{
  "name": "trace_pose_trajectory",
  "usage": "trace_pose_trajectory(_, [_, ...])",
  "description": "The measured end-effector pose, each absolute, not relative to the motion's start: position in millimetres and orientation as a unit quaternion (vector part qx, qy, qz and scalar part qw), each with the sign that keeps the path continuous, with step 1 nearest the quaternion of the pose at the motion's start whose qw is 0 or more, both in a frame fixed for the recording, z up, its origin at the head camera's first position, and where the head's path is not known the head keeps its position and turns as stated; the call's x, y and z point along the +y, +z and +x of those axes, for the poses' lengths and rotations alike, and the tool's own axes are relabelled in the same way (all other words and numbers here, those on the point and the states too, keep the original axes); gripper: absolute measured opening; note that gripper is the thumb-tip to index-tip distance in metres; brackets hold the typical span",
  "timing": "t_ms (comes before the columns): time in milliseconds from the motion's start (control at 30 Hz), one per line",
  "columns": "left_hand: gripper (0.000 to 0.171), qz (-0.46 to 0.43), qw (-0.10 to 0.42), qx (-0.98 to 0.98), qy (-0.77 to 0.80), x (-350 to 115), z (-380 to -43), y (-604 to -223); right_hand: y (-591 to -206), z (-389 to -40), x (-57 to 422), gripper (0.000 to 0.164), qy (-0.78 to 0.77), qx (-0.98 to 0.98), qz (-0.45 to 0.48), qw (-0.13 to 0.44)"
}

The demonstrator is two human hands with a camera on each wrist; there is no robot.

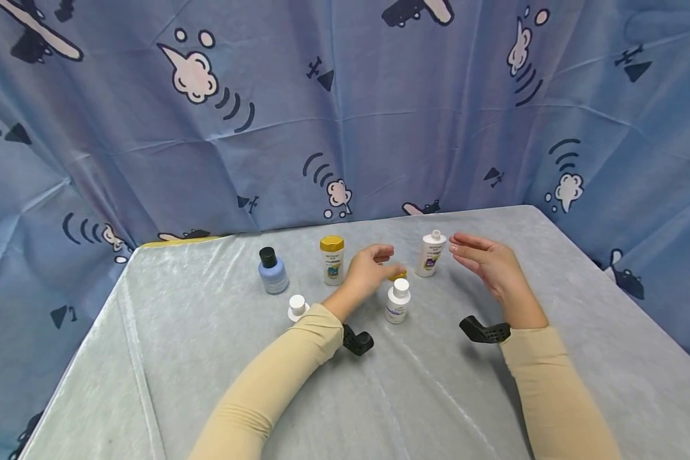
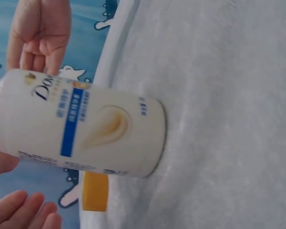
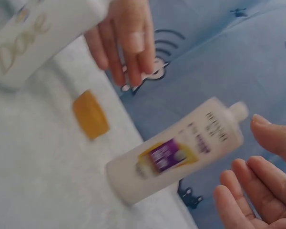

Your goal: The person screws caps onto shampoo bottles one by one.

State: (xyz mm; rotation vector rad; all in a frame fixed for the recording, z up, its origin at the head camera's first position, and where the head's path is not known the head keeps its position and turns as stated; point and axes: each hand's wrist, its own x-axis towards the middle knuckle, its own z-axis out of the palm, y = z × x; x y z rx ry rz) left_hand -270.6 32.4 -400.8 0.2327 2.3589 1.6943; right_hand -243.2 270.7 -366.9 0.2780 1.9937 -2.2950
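Observation:
My left hand [image 1: 369, 273] hovers with parted fingers above a small white Dove bottle [image 1: 398, 301]; it holds nothing. Behind that bottle a yellow cap [image 3: 90, 114] lies on the table, apart from the fingers in the right wrist view. A white bottle with a purple and yellow label [image 1: 431, 254] stands upright, its narrow neck bare. To its right is my right hand [image 1: 489, 262], fingers bent slightly, not gripping it. In the left wrist view the Dove bottle [image 2: 81, 124] fills the foreground, with left fingers [image 2: 24, 212] below.
Left of the hands stand a yellow-capped white bottle [image 1: 333, 260] and a blue bottle with a black cap [image 1: 273, 271]. A white-capped bottle [image 1: 298, 306] is partly hidden by the left sleeve. A patterned blue curtain [image 1: 287, 115] hangs behind the grey-covered table [image 1: 207, 370].

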Motion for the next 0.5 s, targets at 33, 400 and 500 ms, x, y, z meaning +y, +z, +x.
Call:
trace_pose_trajectory(33, [0.054, 0.079, 0.116, 0.804, 0.577, 32.8, -271.0, -401.6, -370.5, -244.4, 270.9, 0.056, -0.741, 0.664, 0.091, 0.046])
trace_pose_trajectory(400, [0.052, 0.086, 0.107, 0.809, 0.571, 36.6, -273.8, -416.7, -397.0, -257.6, 259.9, 0.078, -0.658, 0.746, 0.09, 0.055])
trace_pose_trajectory(500, [0.05, 0.08, 0.111, 0.809, 0.571, 37.4, -274.1, -420.7, -399.3, -258.9, 255.3, 0.075, -0.657, 0.747, 0.087, 0.055])
